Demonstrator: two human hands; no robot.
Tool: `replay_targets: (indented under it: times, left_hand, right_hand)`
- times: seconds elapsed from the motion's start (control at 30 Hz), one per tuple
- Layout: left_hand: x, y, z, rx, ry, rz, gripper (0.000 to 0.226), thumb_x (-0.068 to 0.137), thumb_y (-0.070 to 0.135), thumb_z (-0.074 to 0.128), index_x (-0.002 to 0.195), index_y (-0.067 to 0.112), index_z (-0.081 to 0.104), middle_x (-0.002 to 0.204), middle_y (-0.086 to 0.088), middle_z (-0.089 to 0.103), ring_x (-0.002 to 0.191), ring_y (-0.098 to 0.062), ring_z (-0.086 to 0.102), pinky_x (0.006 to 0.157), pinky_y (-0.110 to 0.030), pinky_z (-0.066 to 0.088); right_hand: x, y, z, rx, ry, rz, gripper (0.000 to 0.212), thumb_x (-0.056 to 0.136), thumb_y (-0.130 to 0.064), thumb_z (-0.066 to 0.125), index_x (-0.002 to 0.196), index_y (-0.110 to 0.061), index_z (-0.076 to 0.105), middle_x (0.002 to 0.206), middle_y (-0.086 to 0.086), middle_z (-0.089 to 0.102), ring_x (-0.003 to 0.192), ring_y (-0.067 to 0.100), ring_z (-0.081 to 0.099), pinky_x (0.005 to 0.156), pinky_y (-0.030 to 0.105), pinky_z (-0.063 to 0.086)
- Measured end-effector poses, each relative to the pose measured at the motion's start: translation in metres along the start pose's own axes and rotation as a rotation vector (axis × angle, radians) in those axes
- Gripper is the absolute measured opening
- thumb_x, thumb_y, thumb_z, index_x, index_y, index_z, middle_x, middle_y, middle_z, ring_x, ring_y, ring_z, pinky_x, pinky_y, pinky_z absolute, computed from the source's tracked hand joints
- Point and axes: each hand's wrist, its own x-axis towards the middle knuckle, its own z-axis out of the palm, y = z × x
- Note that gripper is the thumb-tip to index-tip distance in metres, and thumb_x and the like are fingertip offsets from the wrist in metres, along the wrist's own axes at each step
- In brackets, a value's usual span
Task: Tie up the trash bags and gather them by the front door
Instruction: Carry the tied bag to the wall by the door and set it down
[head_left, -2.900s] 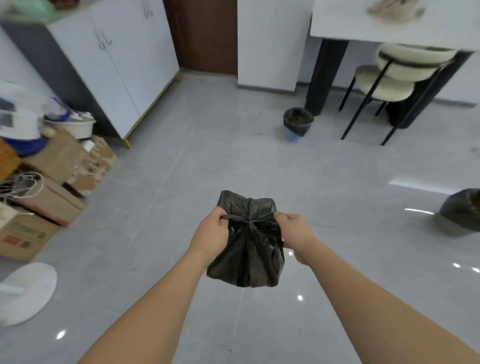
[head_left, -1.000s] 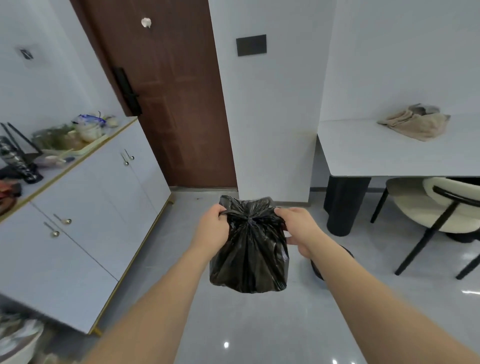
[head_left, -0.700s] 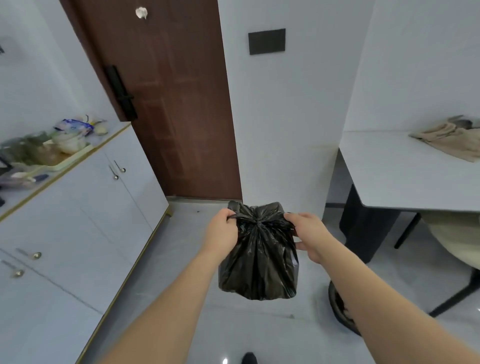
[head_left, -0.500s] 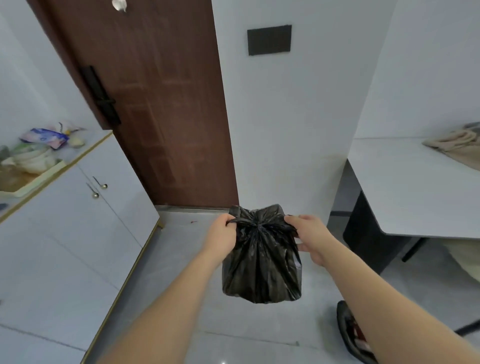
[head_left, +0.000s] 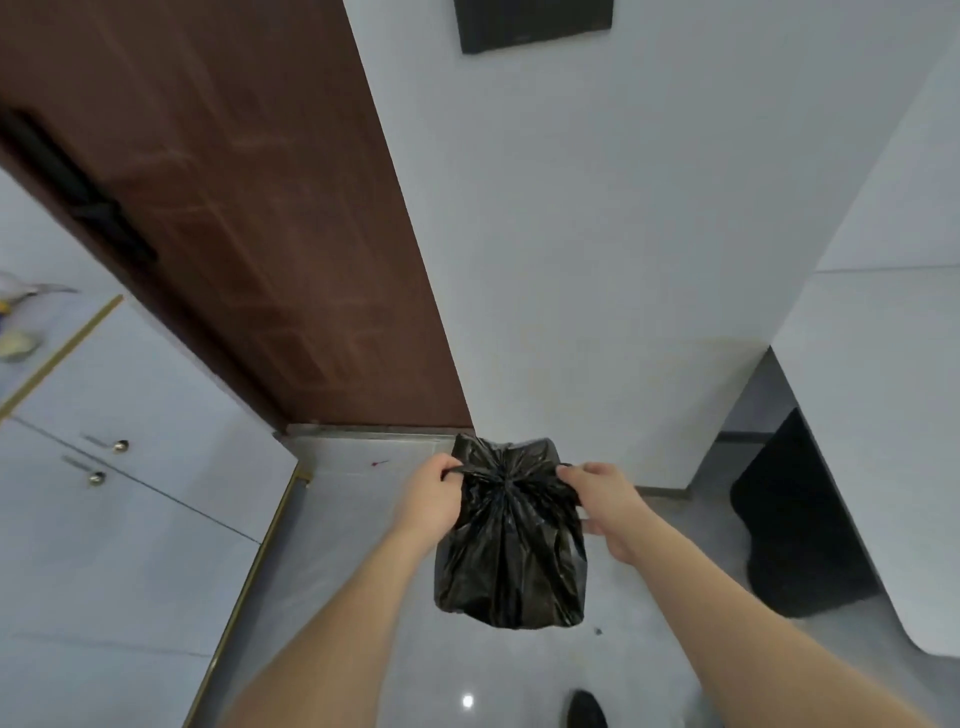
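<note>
black trash bag (head_left: 511, 551) is held up off the floor, centre frame, between both hands. top is gathered and knotted; the two tied ends stick out sideways from the knot. left hand (head_left: 431, 501) has fingers curled round the left end, pinching it. right hand (head_left: 605, 501) pinches the right end with thumb on top, other fingers curled underneath beside the bag. bag body hangs free below the hands, touching nothing else.

brown wooden door (head_left: 249, 223) is straight ahead, upper left, black handle (head_left: 78, 197) on its left side. bag hangs near the door's threshold (head_left: 371, 430), over the grey tile floor (head_left: 343, 525). white cabinet (head_left: 119, 499) with small round knobs on the left. white wall (head_left: 597, 260) right of the door, dark panel (head_left: 532, 23) mounted on it. white table (head_left: 883, 415) at right edge, black leg (head_left: 795, 519) under it. dark shoe tip (head_left: 586, 709) at bottom edge.
</note>
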Motion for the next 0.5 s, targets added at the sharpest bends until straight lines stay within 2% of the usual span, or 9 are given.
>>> replay_targets:
  times: [0.1, 0.13, 0.2, 0.27, 0.33, 0.5]
  left_hand:
    - [0.053, 0.008, 0.000, 0.048, -0.014, 0.008, 0.020, 0.100, 0.019, 0.042, 0.093, 0.023, 0.060, 0.070, 0.000, 0.058, 0.059, -0.016, 0.051, 0.057, -0.029, 0.041]
    - [0.074, 0.005, 0.004, 0.067, -0.014, 0.007, 0.019, 0.100, 0.019, 0.042, 0.095, 0.022, 0.060, 0.069, 0.001, 0.057, 0.058, -0.015, 0.050, 0.055, -0.027, 0.038]
    - [0.122, -0.015, 0.025, 0.112, -0.020, 0.003, 0.019, 0.100, 0.020, 0.042, 0.098, 0.021, 0.061, 0.071, 0.003, 0.058, 0.060, -0.013, 0.052, 0.052, -0.026, 0.035]
    - [0.180, -0.055, 0.060, 0.148, -0.017, -0.014, 0.020, 0.101, 0.021, 0.041, 0.099, 0.022, 0.060, 0.080, 0.004, 0.061, 0.069, -0.011, 0.056, 0.056, -0.025, 0.038]
    - [0.240, -0.109, 0.105, 0.189, -0.008, -0.039, 0.020, 0.101, 0.021, 0.041, 0.097, 0.023, 0.060, 0.087, 0.006, 0.063, 0.077, -0.011, 0.058, 0.063, -0.026, 0.042]
    - [0.379, -0.267, 0.238, 0.159, -0.014, -0.151, 0.021, 0.099, 0.020, 0.040, 0.098, 0.022, 0.061, 0.089, 0.001, 0.064, 0.080, -0.015, 0.059, 0.069, -0.029, 0.045]
  right_hand:
    - [0.057, -0.006, 0.008, -0.039, 0.036, 0.035, 0.026, 0.080, -0.042, 0.062, 0.078, -0.016, 0.057, 0.076, 0.009, 0.055, 0.071, 0.024, 0.053, 0.067, 0.045, 0.051]
    - [0.080, -0.004, 0.012, -0.069, 0.042, 0.055, 0.028, 0.079, -0.043, 0.061, 0.077, -0.016, 0.058, 0.074, 0.009, 0.056, 0.071, 0.024, 0.055, 0.073, 0.051, 0.055]
    - [0.135, 0.011, 0.019, -0.095, 0.059, 0.095, 0.031, 0.079, -0.042, 0.059, 0.079, -0.011, 0.061, 0.074, 0.009, 0.057, 0.071, 0.024, 0.055, 0.081, 0.056, 0.053]
    - [0.205, 0.041, 0.027, -0.130, 0.068, 0.133, 0.031, 0.086, -0.037, 0.057, 0.080, -0.007, 0.060, 0.073, 0.010, 0.055, 0.069, 0.023, 0.054, 0.073, 0.048, 0.054]
    - [0.283, 0.089, 0.034, -0.192, 0.072, 0.140, 0.026, 0.091, -0.031, 0.055, 0.074, -0.011, 0.052, 0.070, 0.010, 0.050, 0.065, 0.022, 0.050, 0.062, 0.035, 0.043]
    - [0.475, 0.243, 0.043, -0.337, 0.080, 0.168, 0.025, 0.092, -0.026, 0.051, 0.071, -0.012, 0.049, 0.068, 0.009, 0.050, 0.065, 0.023, 0.050, 0.060, 0.033, 0.038]
